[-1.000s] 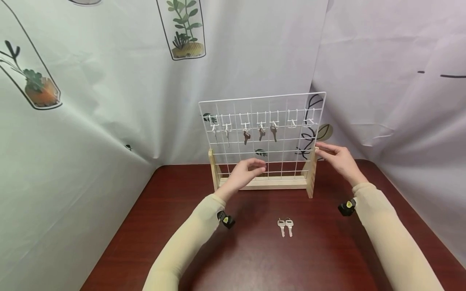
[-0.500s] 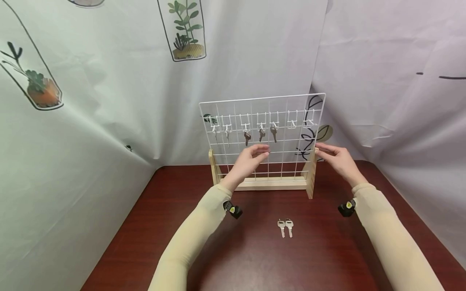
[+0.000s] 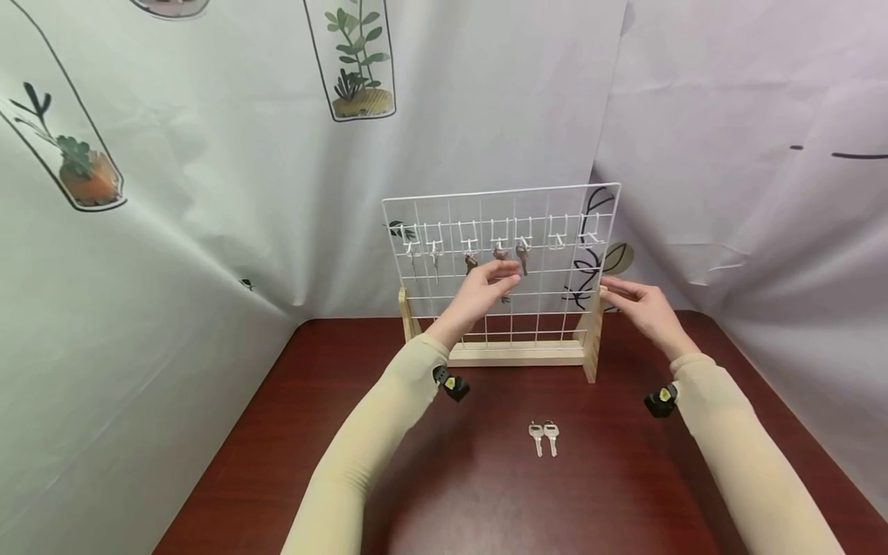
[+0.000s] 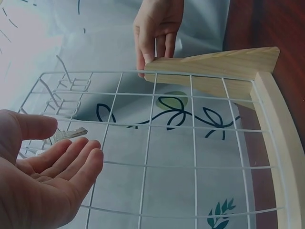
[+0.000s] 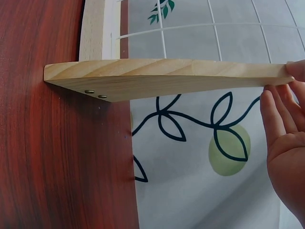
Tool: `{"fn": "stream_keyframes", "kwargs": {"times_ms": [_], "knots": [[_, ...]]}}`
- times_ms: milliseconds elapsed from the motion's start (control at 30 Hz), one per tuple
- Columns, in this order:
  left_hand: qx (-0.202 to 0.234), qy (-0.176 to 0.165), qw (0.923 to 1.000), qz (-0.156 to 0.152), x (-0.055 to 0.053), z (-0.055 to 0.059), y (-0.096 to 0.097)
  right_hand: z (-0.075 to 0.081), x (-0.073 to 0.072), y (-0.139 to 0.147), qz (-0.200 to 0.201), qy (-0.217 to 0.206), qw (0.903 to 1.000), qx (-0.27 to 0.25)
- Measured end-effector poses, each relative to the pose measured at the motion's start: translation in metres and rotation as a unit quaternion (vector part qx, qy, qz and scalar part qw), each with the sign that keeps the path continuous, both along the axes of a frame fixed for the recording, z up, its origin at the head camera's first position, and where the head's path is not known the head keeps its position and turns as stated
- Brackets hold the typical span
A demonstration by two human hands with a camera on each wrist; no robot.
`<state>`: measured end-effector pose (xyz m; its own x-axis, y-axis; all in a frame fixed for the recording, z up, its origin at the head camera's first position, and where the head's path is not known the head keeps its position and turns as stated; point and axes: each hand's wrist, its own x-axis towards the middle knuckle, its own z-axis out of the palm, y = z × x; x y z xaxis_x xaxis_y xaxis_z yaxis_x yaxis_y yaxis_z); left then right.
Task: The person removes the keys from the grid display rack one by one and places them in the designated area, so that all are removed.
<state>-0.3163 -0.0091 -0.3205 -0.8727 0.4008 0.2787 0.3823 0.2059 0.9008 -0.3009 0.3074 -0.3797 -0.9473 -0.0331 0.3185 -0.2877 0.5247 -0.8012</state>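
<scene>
Several keys hang from white hooks on a white wire grid rack (image 3: 499,192) with a wooden base. My left hand (image 3: 479,293) is held up at the hanging keys, its fingers extended and the thumb apart. In the left wrist view a silver key (image 4: 71,134) shows just beyond the gap between thumb and fingers. A hanging key (image 3: 523,260) is just above those fingertips in the head view, and another is partly hidden behind the hand. My right hand (image 3: 645,308) pinches the top of the right wooden upright (image 5: 167,71) between thumb and fingers.
Two silver keys, a left one (image 3: 536,435) and a right one (image 3: 551,435), lie side by side on the dark red table (image 3: 499,501) in front of the rack. Further hooks (image 3: 556,240) are at the grid's right. A printed cloth (image 3: 499,92) hangs close behind.
My left hand has risen and moved slightly right, from the lower grid up to the hanging keys. The right hand stays at the upright.
</scene>
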Motion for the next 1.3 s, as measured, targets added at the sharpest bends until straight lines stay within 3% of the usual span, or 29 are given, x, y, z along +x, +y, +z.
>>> {"fn": "stream_keyframes", "kwargs": {"times_ms": [467,833,1300], "knots": [[0.043,-0.027,0.9987,0.003,-0.006,0.007,0.006,-0.003,-0.002,0.001,-0.003,0.004,1.0,-0.006],[0.053,-0.01,0.9982,0.029,-0.008,0.014,0.017,-0.003,-0.003,0.002,-0.006,0.001,1.0,-0.001],[0.114,-0.014,0.9933,0.01,-0.01,0.013,0.023,-0.002,0.0,0.0,0.001,0.009,0.9999,-0.004]]}}
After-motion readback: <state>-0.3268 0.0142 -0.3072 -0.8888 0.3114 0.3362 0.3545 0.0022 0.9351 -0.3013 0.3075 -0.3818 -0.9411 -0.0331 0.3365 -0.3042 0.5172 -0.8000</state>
